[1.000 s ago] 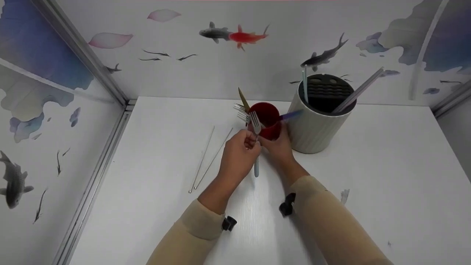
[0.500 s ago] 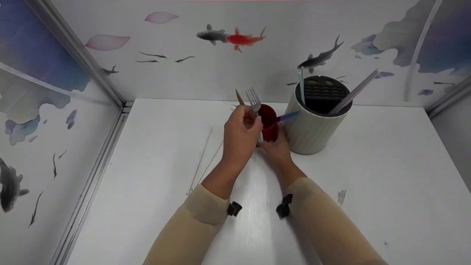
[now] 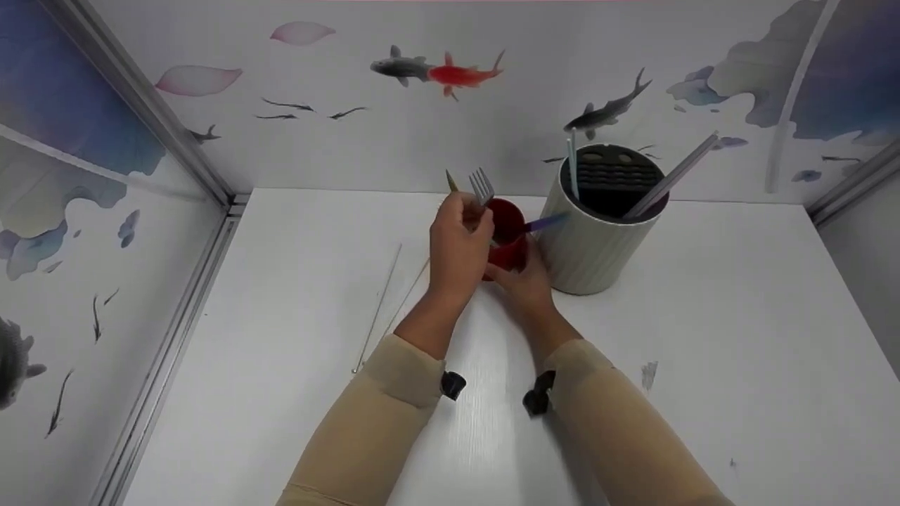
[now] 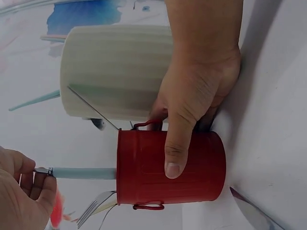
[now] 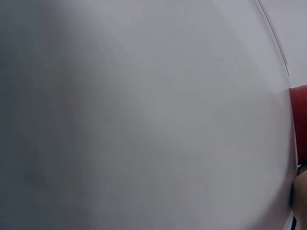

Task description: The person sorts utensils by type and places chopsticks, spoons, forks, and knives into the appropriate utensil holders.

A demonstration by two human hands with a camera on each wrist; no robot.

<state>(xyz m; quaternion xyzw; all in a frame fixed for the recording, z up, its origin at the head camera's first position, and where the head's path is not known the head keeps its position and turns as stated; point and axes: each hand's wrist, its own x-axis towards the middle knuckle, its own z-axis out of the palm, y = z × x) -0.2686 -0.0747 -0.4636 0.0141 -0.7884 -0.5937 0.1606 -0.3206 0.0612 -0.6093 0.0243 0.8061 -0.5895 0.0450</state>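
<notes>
In the head view my left hand (image 3: pixel 457 246) pinches a fork (image 3: pixel 481 184) upright, tines up, over the rim of a small red metal bucket (image 3: pixel 508 218). The left wrist view shows the fork's pale blue handle (image 4: pixel 85 173) reaching down into the bucket, my left fingers at its upper end. My right hand (image 3: pixel 527 284) grips the bucket low on its side, thumb across the wall. Another fork (image 4: pixel 96 208) leans out of the bucket. A gold pointed tip (image 3: pixel 451 181) and a blue-purple handle (image 3: pixel 545 223) also stick out.
Right beside the bucket stands a tall cream ribbed holder (image 3: pixel 580 260) with a black slotted insert and long straw-like sticks. To the left, thin metal rods (image 3: pixel 378 306) lie on the white table (image 3: pixel 281 365). A printed wall (image 3: pixel 316 154) closes off the back.
My left hand has raised the fork from in front of the bucket to above its rim, then lowered it slightly, handle into the bucket. My right hand stays on the bucket.
</notes>
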